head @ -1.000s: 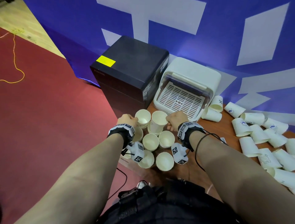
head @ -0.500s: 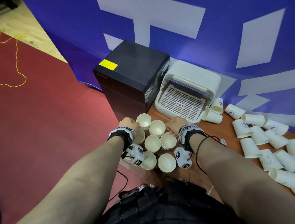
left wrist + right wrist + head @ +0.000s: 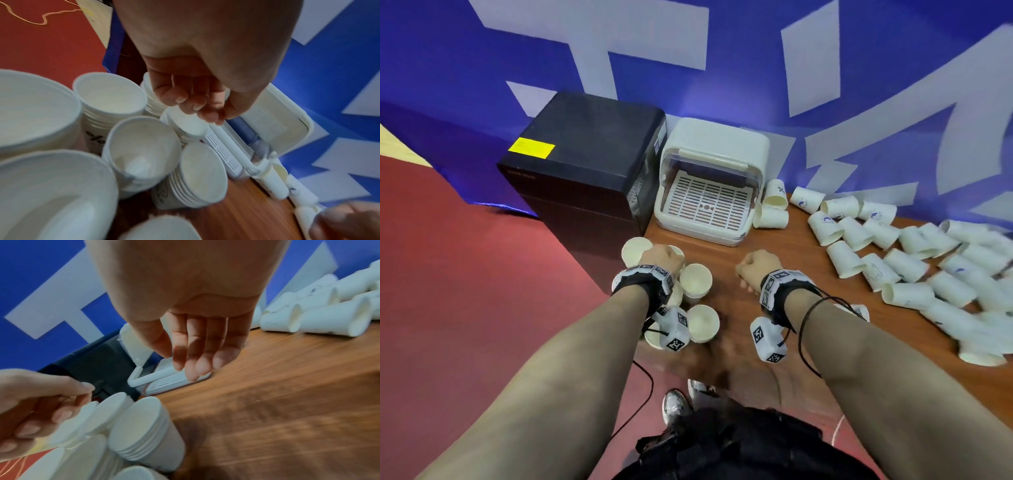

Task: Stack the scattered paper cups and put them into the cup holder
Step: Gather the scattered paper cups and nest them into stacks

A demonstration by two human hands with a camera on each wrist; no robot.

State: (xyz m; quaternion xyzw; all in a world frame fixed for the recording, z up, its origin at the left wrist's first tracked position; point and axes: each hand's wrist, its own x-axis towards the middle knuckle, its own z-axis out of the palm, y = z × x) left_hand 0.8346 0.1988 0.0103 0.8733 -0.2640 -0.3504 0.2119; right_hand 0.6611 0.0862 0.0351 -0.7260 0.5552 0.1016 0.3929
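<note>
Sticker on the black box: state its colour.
Yellow; the sticker on the black box shows best in the head view.

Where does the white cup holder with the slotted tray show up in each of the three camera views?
Head: the cup holder sits upper centre on the table, right of the black box.
Left wrist: right of centre, past the left hand, its grid seen edge-on.
Right wrist: centre, partly behind the right hand.
Shared landmark: the upright cup stacks at the table's left end, in all three views.
</note>
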